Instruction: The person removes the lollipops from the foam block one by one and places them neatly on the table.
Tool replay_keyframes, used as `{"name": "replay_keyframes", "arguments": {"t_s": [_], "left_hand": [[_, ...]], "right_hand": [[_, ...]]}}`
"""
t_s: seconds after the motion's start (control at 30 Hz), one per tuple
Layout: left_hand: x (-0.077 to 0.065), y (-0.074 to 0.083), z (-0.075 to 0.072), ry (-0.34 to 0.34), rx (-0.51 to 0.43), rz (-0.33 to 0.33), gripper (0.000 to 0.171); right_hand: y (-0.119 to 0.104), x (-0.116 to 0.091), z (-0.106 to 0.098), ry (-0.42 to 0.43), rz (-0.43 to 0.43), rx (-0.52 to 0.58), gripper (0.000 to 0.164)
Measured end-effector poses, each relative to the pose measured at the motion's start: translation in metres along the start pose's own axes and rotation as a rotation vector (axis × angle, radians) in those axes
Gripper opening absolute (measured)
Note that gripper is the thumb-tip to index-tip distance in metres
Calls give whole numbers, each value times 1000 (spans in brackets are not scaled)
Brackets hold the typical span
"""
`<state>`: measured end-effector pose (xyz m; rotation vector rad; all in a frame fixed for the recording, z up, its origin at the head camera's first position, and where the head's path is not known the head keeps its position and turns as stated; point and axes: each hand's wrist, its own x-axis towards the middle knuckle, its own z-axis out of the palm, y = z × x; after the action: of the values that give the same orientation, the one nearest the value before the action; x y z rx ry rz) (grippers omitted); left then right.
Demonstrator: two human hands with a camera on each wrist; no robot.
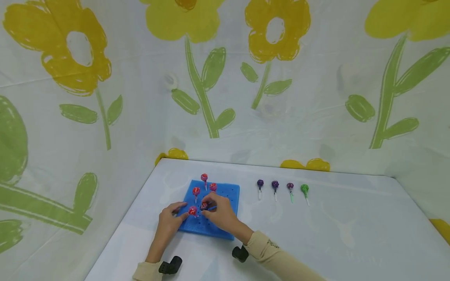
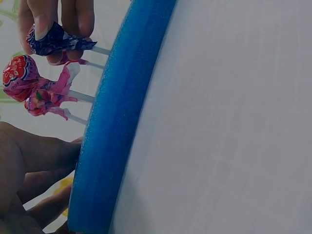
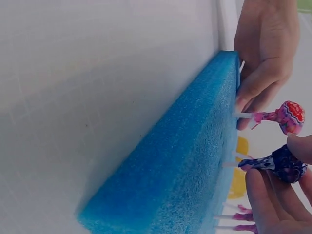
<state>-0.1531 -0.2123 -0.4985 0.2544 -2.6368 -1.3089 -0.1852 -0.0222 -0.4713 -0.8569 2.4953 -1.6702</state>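
Starting from the left, we see the left hand (image 1: 169, 219) at the left edge of a blue foam block (image 1: 230, 195), which lies on a white counter (image 1: 351, 226). Its fingers are fairly straight and spread, touching the block rather than wrapping round anything.

Four pink-and-red lollipops stand on their sticks in the block's left part: the nearest one (image 1: 192, 211) beside the left thumb, another (image 1: 195, 191) behind it, a third (image 1: 204, 177) towards the far edge, and a fourth (image 1: 213, 187) just behind the right hand (image 1: 220, 214). Small holes dot the foam around them.

That right hand pinches a dark blue lollipop (image 3: 288, 164) between thumb and fingers, head up, above the block. Its white stick reaches the foam — though we cannot quite tell how deep the tip sits.

Further right, well apart from the block, we find four lollipops lying in a row on the counter: a dark purple one (image 1: 260, 182), another purple one (image 1: 275, 184), a reddish-purple one (image 1: 290, 186) on a green stick, and last a green one (image 1: 304, 189) — all with sticks pointing towards us.
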Motion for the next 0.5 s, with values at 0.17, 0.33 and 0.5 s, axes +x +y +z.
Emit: {"name": "replay_keyframes", "arguments": {"t_s": [0.17, 0.33, 0.5], "left_hand": [[0, 1, 0, -8, -6, -2, 34], [0, 1, 0, -9, -4, 2, 34], [0, 0, 0, -11, 2, 1, 34]], "right_hand": [[2, -1, -1, 18, 2, 29, 22], [3, -3, -2, 33, -2, 43, 22], [0, -4, -5, 42, 8, 52, 22]]}}
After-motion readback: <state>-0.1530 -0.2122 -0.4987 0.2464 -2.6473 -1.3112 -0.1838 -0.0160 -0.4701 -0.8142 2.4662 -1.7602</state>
